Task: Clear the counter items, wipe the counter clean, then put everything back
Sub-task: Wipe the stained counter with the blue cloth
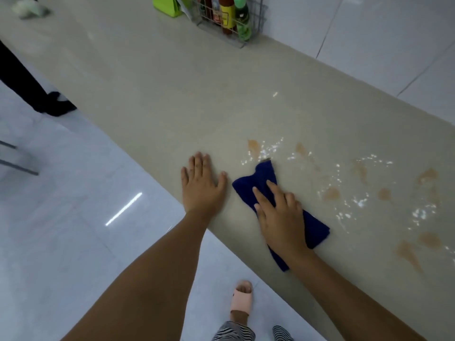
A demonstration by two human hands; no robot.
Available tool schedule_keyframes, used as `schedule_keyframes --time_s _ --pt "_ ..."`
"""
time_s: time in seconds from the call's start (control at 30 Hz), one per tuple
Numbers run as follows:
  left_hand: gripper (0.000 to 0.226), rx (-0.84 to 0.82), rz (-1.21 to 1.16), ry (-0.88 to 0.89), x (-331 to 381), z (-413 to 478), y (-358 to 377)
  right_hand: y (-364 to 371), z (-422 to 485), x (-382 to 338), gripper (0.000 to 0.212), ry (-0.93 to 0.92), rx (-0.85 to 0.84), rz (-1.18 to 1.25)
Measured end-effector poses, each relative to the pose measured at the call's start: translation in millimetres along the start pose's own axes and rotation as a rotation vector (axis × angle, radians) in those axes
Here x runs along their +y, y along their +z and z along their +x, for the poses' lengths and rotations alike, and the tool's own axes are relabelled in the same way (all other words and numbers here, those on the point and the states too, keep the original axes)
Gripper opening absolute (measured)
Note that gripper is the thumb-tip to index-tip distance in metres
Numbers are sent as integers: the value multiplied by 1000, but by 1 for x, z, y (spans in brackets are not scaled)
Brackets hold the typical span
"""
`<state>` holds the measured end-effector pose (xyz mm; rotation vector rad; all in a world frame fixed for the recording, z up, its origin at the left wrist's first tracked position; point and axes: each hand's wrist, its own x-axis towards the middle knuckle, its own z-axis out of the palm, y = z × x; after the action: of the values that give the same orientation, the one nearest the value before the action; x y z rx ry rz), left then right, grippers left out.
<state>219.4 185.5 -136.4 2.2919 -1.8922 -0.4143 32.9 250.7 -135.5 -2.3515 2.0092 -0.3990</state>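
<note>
In the head view, a blue cloth point(264, 177) is pressed flat onto the counter point(147, 94) at lower centre by the right hand point(280, 217), fingers straight, presumably so it can be dragged over the wet brown stains point(332, 193) to its right. The left hand point(203, 184) is laid flat beside the cloth, holding nothing, likely for bracing. Bottles point(227, 18) are kept in a wire rack point(237, 44) at the top of the frame; their labels cannot be read.

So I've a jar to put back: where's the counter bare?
Bare: the long counter stretch between the left hand and the wire rack. Right of the blue cloth lie wet brown stains. The rack itself is crowded with bottles.
</note>
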Motion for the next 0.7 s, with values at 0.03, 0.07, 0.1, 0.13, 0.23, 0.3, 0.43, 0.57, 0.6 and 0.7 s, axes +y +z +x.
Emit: schedule_keyframes --time_s 0.03,0.07,0.1,0.13,0.23,0.3,0.43,0.57,0.6,0.7 --pt "68 4 3 -1 -1 0 1 7 19 -9 38 -39 -9 20" --pt "65 5 6 -4 -1 1 2 14 42 -14 38 -65 -17 44" --pt "63 3 11 -8 -2 2 3 20 67 -16 38 -88 -35 61" --pt "61 1 15 -12 -2 2 3 23 93 -14 38 -106 -55 73" --pt "60 -1 13 -10 -1 3 1 18 160 16 40 -83 -128 86" --pt "60 -1 16 -10 -1 3 2 17 171 49 41 50 -97 56" --pt "59 2 17 -20 -1 3 2 5 113 73 42 377 54 18" --pt "59 -6 13 -8 -1 4 2 8 45 6 42 442 87 -11" --pt "59 -6 11 -6 -2 3 1 12 41 -12 43 384 76 -14" --pt "58 2 12 4 -3 2 0 23 67 -35 41 180 21 26"
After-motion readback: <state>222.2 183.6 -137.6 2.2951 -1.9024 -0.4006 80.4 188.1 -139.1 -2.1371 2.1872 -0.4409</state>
